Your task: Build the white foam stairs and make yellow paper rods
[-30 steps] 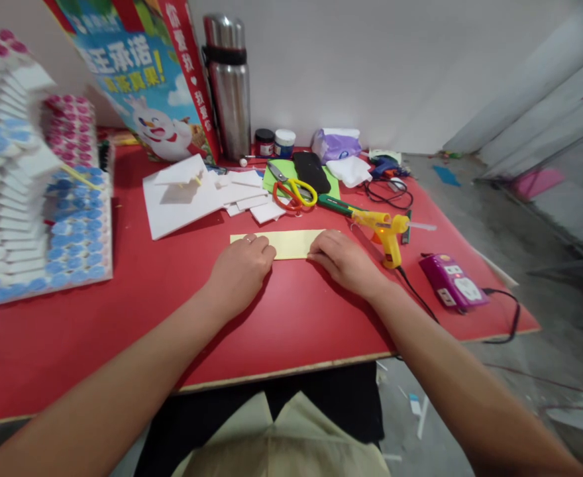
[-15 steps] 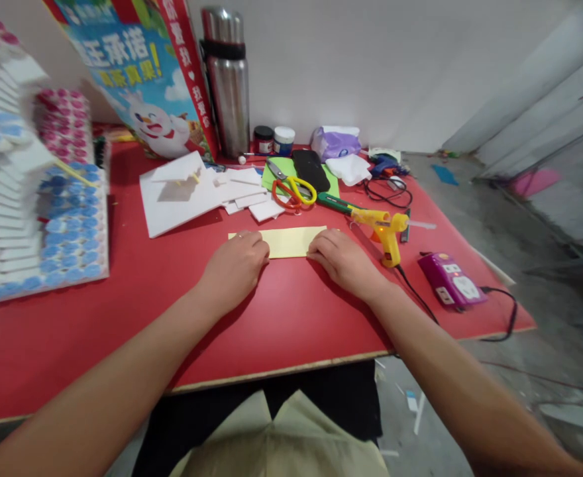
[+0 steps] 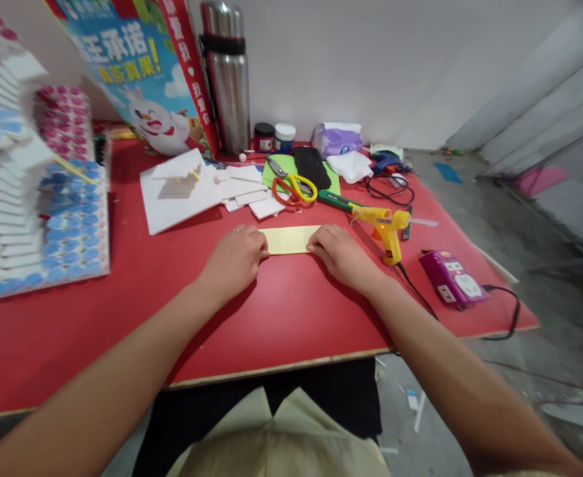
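A pale yellow folded strip of paper [image 3: 288, 240] lies flat on the red table [image 3: 291, 311] in front of me. My left hand [image 3: 239, 255] is closed on its left end, fingertips curled along the near edge. On the opposite end my right hand [image 3: 338, 252] grips the strip the same way, with the fingers pressed together. Both ends of the paper are covered by the hands. Just right of my right hand, a yellow hot glue gun [image 3: 387, 228] with a lit orange light stands on the table.
Scissors [image 3: 294, 187], a green utility knife [image 3: 335, 201] and white foam board pieces [image 3: 182, 189] lie beyond the strip. A steel thermos [image 3: 228, 86] stands at the back. At right sits a purple power box [image 3: 453, 278]; a blue-and-white model [image 3: 73, 225] is at left.
Both hands have shifted slightly on the paper strip, and its ends now show less beyond the fingers. The strip stays in about the same place on the table.
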### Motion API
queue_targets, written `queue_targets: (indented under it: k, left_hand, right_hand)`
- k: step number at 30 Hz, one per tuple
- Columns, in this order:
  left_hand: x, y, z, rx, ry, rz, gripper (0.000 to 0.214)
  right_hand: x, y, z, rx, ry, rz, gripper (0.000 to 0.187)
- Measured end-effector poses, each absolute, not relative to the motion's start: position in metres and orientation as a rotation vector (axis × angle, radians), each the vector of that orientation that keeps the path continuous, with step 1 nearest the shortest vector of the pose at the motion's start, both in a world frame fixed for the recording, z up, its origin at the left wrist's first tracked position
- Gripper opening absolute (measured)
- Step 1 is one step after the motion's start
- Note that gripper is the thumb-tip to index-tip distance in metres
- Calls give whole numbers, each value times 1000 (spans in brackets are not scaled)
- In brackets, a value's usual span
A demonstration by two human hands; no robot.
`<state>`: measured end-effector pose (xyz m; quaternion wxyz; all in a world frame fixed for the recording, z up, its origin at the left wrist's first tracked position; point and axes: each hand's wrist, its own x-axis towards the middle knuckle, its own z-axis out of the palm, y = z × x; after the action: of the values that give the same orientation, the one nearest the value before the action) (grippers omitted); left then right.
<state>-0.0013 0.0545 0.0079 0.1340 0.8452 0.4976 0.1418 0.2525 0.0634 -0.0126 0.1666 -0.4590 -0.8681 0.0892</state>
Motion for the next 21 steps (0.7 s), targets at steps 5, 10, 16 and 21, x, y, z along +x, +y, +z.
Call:
queue_targets:
  k: [5,10,16,21]
  left_hand:
    - [-5,60,6,2373,1416,482,11]
    - [-5,60,4,2413,1328,563,15]
    - [-6,58,1,2519,1296,558,31]
    - [-7,56,-1,2703,1264,491,40]
  right_hand:
    - [252,64,-14,-1337,-2446,243,14]
    - [253,67,-14,-1329,-2416,319,12]
    - [254,70,-12,-1316,-2406,371,11]
    - [256,68,-13,-1292,-2400,378,11]
